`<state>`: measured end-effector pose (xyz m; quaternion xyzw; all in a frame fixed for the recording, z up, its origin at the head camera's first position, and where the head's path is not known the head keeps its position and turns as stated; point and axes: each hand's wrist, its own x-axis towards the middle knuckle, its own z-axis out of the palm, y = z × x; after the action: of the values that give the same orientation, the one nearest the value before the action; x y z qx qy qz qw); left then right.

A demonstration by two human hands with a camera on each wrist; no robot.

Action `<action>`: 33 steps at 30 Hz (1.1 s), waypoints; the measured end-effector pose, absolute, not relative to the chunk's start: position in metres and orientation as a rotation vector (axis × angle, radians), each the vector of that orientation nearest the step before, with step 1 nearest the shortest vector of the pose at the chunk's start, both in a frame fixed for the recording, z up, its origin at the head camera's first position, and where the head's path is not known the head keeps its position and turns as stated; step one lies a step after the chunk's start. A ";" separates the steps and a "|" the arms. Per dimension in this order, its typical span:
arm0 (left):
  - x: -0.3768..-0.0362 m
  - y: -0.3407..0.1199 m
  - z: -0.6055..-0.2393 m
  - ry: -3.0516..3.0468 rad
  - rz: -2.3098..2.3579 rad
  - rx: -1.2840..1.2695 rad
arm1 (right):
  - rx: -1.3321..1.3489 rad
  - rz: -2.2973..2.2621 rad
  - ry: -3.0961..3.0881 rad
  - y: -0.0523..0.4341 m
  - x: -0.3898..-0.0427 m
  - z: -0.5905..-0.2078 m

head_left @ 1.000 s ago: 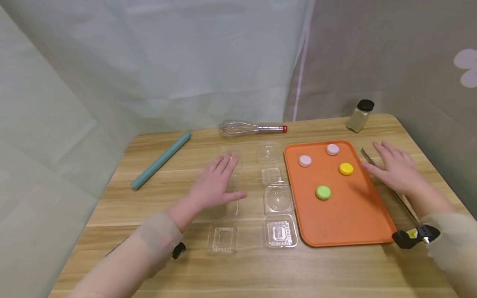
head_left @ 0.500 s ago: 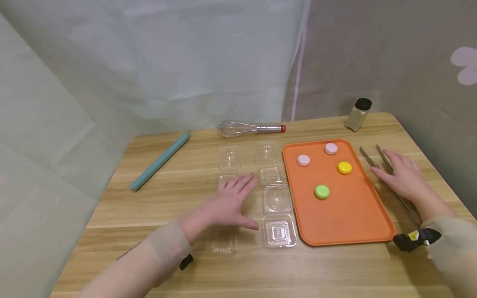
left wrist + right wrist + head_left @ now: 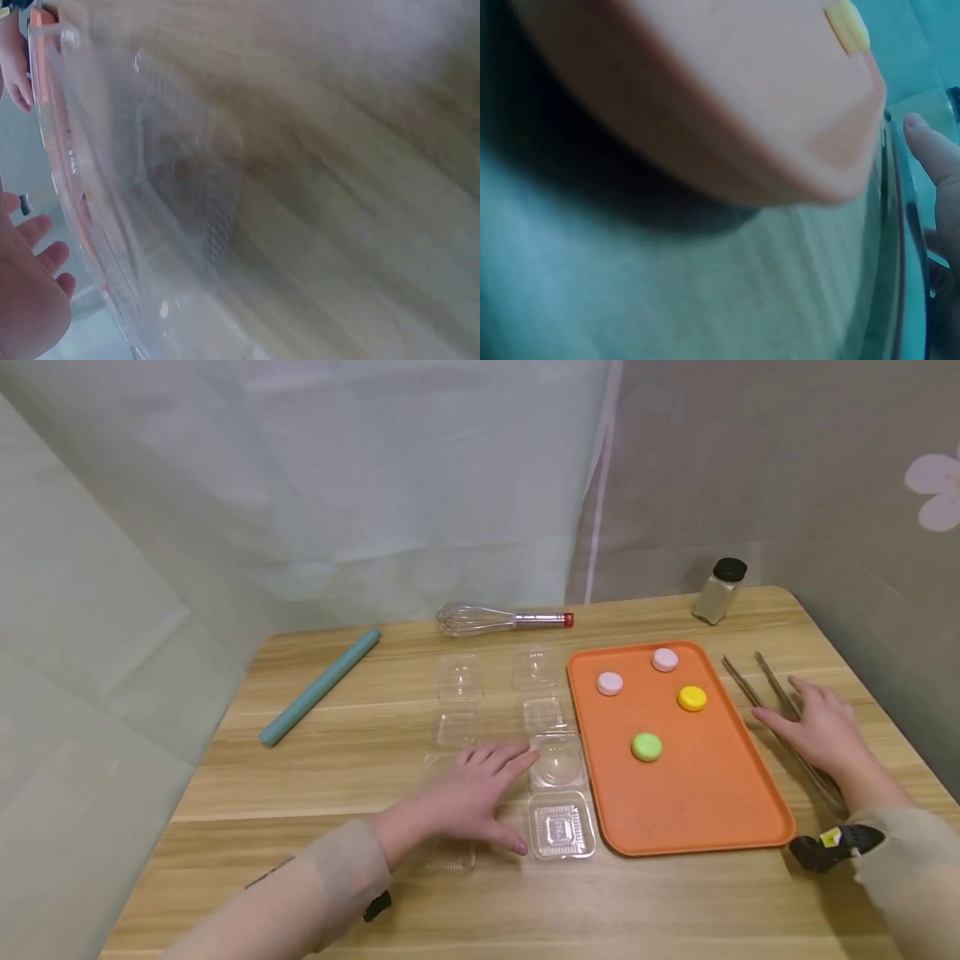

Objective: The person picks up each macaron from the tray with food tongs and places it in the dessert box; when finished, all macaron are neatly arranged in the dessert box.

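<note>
My left hand (image 3: 468,793) hovers palm down over a clear hinged plastic container (image 3: 452,857), fingers spread, covering part of it. In the left wrist view its fingers (image 3: 52,255) stand clear of the ridged clear container (image 3: 187,172). On the right, my right hand (image 3: 828,731) hangs over the metal tongs (image 3: 770,675), its thumb across them in the head view and its fingers extended. The tongs lie with their two arms apart beside the orange tray (image 3: 712,810). On the tray sit a green macaron (image 3: 647,747), a yellow macaron (image 3: 692,698) and two pale pink macarons (image 3: 610,683).
More opened clear containers (image 3: 558,764) stand in two columns left of the tray. A whisk (image 3: 502,620) lies at the back edge, a teal rolling pin (image 3: 321,687) at the left. A black-capped jar (image 3: 720,592) stands at the back right. Curtains hang behind the table.
My left hand has moved toward me and a little right, from over the back left container to the front left one. The right hand has drawn slightly back along the tongs.
</note>
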<state>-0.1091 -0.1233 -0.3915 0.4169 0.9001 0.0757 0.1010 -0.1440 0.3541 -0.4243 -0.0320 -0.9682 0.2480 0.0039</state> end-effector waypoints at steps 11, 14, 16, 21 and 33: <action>-0.102 -0.112 -0.397 2.641 0.176 1.279 | -0.079 0.732 -3.039 0.355 -0.149 -0.430; -0.100 -0.110 -0.397 2.638 0.155 1.286 | -0.066 0.723 -3.044 0.354 -0.150 -0.429; -0.098 -0.109 -0.397 2.639 0.150 1.288 | -0.058 0.728 -3.045 0.354 -0.150 -0.429; -0.096 -0.109 -0.400 2.662 0.147 1.320 | -0.067 0.759 -3.049 0.354 -0.150 -0.428; -0.093 -0.107 -0.402 2.688 0.146 1.323 | -0.072 0.778 -3.041 0.352 -0.147 -0.427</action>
<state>-0.0929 -0.1074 -0.4017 0.4400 0.8939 0.0486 0.0708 -0.1469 0.3516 -0.4266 -0.0230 -0.9685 0.2478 0.0011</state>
